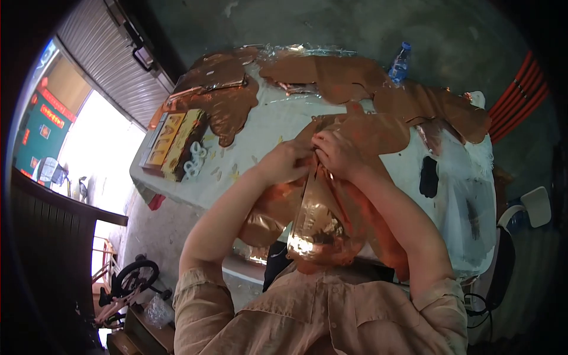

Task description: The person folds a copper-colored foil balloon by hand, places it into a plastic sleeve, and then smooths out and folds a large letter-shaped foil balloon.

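Observation:
A shiny copper-coloured foil balloon, flat and partly folded, hangs from my hands over the table's near edge towards my lap. My left hand is closed, its fingertips gripping the narrow upper end of the foil. Right beside it, my right hand pinches the same end, thumb and fingers together. The two hands nearly touch, and the exact spot between the fingertips is hidden. Beneath and beyond them lies another flat copper foil piece.
Copper foil pieces lie along the far side of the white-covered table. At left are a box with yellow letters and white rings. A water bottle stands at the back; a black item lies right.

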The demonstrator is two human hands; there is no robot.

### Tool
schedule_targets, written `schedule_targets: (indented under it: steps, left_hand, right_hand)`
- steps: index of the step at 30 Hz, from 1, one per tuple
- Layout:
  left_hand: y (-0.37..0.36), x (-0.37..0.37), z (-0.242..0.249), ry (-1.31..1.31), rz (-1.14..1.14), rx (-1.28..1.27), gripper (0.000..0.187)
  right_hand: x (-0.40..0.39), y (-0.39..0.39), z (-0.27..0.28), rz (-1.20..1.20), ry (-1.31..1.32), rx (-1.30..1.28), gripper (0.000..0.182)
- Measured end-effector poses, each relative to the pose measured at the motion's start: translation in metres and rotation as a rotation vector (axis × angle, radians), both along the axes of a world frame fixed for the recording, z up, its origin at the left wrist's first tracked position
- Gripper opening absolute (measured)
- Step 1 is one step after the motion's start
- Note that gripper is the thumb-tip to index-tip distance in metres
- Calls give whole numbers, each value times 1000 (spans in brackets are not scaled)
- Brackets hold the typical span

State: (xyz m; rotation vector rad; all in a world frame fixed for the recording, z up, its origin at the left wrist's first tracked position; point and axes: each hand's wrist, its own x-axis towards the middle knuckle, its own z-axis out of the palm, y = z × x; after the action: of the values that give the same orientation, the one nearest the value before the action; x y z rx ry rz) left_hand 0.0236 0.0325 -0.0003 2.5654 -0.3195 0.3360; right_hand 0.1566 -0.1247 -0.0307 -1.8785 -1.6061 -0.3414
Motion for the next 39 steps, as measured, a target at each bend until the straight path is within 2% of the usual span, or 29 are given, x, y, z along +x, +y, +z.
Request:
schedule_targets:
  steps: [2, 4, 7, 8, 10, 13, 16, 20, 24, 26, 30, 32, 39]
  left_hand:
    - [-4, -7, 15, 65, -44, -33, 29]
    - [-16, -19, 45, 231, 92, 322, 23]
    - [-33, -51, 59, 186, 97, 465, 29]
    - [-38, -63, 57, 195, 100, 466, 29]
    - [-48, -87, 54, 191, -17, 140, 31]
    - [-58, -108, 33, 77, 71, 55, 30]
    - [-63, -115, 19, -54, 109, 56, 30]
    - [-66, -117, 20, -54, 120, 57, 29]
    - [-65, -116, 19, -44, 121, 64, 29]
    - [-64, -117, 18, -45, 117, 64, 29]
    - [-64, -118, 18, -40, 131, 55, 29]
    - [-64, -118, 19, -35, 126, 51, 29]
    - [-64, -117, 20, -18, 130, 57, 28]
  right_hand:
    - [-1, -1, 4, 0, -8, -47, 22]
    - [-1, -1, 5, 13, 3, -50, 22]
    - [0, -2, 9, 15, 31, -95, 24]
    - [-1, -2, 9, 8, 49, -147, 27]
    - [-1, -3, 8, 7, 46, -136, 27]
    - [-1, -3, 9, 3, 38, -145, 28]
    - [1, -3, 13, 12, 47, -188, 30]
    - [1, -2, 24, 15, 150, -342, 38]
    - [3, -13, 37, 29, 129, -366, 44]
    - [3, -23, 42, 109, 230, -318, 49]
    - [-13, -43, 30, -31, 72, -420, 54]
    - [-16, -46, 8, 25, 0, -417, 59]
    - [-13, -42, 17, 114, 18, -498, 64]
